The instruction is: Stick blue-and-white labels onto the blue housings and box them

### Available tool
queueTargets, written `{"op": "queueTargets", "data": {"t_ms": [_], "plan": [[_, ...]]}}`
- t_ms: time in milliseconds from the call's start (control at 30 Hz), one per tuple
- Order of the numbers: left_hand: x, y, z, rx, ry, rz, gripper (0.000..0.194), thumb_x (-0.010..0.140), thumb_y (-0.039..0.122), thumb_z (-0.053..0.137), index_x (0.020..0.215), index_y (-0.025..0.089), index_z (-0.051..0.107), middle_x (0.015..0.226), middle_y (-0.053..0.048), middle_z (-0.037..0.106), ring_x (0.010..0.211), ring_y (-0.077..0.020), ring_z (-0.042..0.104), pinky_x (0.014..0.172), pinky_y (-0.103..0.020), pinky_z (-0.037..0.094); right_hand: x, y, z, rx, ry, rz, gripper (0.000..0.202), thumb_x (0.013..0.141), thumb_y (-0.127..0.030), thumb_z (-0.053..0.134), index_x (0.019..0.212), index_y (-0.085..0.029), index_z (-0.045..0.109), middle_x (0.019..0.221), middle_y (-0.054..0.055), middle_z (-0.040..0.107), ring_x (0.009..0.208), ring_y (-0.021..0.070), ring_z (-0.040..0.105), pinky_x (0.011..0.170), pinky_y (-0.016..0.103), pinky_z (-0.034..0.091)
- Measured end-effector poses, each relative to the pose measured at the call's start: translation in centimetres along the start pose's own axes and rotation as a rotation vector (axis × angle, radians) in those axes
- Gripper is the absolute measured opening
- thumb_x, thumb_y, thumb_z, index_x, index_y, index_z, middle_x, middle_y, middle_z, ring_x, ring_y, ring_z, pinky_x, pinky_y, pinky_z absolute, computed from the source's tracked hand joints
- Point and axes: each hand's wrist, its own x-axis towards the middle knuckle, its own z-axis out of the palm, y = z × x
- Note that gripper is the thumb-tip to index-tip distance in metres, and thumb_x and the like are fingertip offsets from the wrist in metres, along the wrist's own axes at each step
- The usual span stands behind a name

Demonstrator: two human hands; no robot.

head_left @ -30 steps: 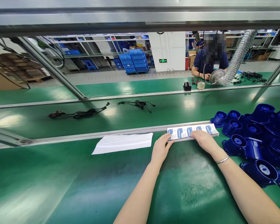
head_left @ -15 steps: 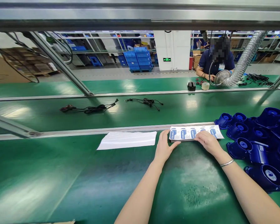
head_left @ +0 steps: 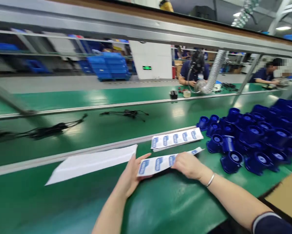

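The right hand pinches a label strip along its near edge, right of the middle, fingers curled in; the left hand is at the strip's left end, one finger stretched out past the far edge and others partly beneath, though I cannot tell how firmly it grips; the strip, white with a row of blue printed labels, is held just on the near side of a stack of similar strips, its right end reaching past the hand; a silver bracelet circles the right wrist; beyond the left hand, a blank white sheet lies on the green work surface, beside a metal rail; to the right stands a crowd of dark blue cup-shaped parts, and cardboard shows at the lower right; past the rail lie two bunches of black cable, the left one blurred, the other clearer; farther back, a co-worker sits by a silvery flexible duct, and another person works farther right; stacked blue crates stand behind.
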Motion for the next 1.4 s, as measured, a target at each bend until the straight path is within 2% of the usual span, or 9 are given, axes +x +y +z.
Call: {"op": "queueTargets", "data": {"t_ms": [100,233,333,433,533,700,933,1133,1400], "plan": [[-0.9,0.1,-1.0,0.125,-0.054,-0.169,0.084,0.069,0.053,0.085,0.139,0.021,0.051,0.116,-0.012,0.073,0.101,-0.0286,0.072,0.079,-0.035,0.063,-0.1,-0.9,0.1,-0.036,-0.139,0.004,0.031,0.103,-0.04,0.053,0.084,-0.019,0.061,0.082,0.003,0.066,0.079,0.0183,0.06,0.072,0.031,0.049],[-0.6,-1.1,-1.5,0.145,-0.021,-0.258,0.089,0.059,0.051,0.09,0.137,0.027,0.054,0.1,-0.007,0.077,0.085,-0.0289,0.074,0.066,-0.035,0.064,0.1,-0.3,-1.3,-0.024,-0.16,0.296,0.053,0.097,-0.057,0.056,0.119,-0.01,0.058,0.126,0.018,0.063,0.121,0.0274,0.054,0.099,0.039,0.046],[-1.0,-2.0,-1.7,0.22,0.068,-0.192,0.074,0.059,0.057,0.087,0.123,0.025,0.067,0.09,-0.005,0.077,0.071,-0.0258,0.072,0.053,-0.03,0.06,0.1,-0.1,-2.6,-0.002,-0.277,0.449,0.06,0.088,-0.054,0.072,0.123,-0.007,0.058,0.112,0.016,0.069,0.109,0.0286,0.062,0.095,0.039,0.049],[-2.5,-1.7,-1.4,0.463,0.204,0.076,0.05,0.067,0.061,0.079,0.1,0.023,0.077,0.094,-0.005,0.078,0.079,-0.0252,0.072,0.059,-0.028,0.062,-0.1,-0.6,-4.0,0.041,-0.36,0.414,0.023,0.089,-0.035,0.077,0.093,-0.015,0.067,0.084,0.003,0.07,0.08,0.0196,0.066,0.074,0.03,0.051],[-4.6,-0.7,-0.6,0.62,0.281,0.517,0.029,0.079,0.052,0.073,0.086,0.024,0.078,0.098,-0.002,0.078,0.094,-0.0237,0.072,0.088,-0.033,0.061,-0.3,-1.4,-6.0,0.045,-0.309,0.399,0.017,0.101,-0.026,0.059,0.091,-0.015,0.067,0.089,0.006,0.069,0.084,0.0197,0.064,0.075,0.032,0.049],[-7.4,-1.7,-0.5,0.867,0.041,0.94,0.014,0.093,0.03,0.064,0.098,0.027,0.077,0.105,0.001,0.078,0.098,-0.0184,0.074,0.099,-0.033,0.057,-2.0,-3.2,-8.3,-0.015,-0.144,0.196,0.024,0.105,-0.012,0.041,0.11,-0.012,0.065,0.103,0.012,0.07,0.097,0.0235,0.061,0.083,0.038,0.048],[-11.0,-7.6,-0.5,1.088,-0.043,1.024,0.019,0.097,0.013,0.056,0.105,0.021,0.071,0.112,-0.005,0.077,0.109,-0.0183,0.071,0.102,-0.039,0.056,-6.4,-6.5,-5.9,0.104,-0.263,0.073,0.022,0.102,-0.008,0.045,0.117,-0.008,0.061,0.108,0.016,0.068,0.105,0.0268,0.059,0.089,0.042,0.049],[-11.2,-7.8,0.5,1.004,-0.027,0.905,0.013,0.096,0.014,0.058,0.098,0.017,0.071,0.114,-0.011,0.076,0.109,-0.0232,0.071,0.102,-0.047,0.055,-4.4,-7.7,-4.0,0.111,-0.397,0.052,0.019,0.103,-0.014,0.046,0.108,-0.013,0.064,0.109,0.014,0.067,0.105,0.0285,0.059,0.09,0.044,0.048],[-11.7,-8.4,0.9,1.228,-0.026,0.717,0.022,0.098,0.03,0.06,0.085,0.018,0.073,0.102,0.0,0.079,0.105,-0.0081,0.071,0.101,-0.015,0.049,-7.9,-6.5,2.3,0.335,-0.119,-0.11,0.021,0.098,-0.036,0.052,0.102,-0.027,0.07,0.097,0.008,0.072,0.085,0.0269,0.068,0.077,0.038,0.054]]}}
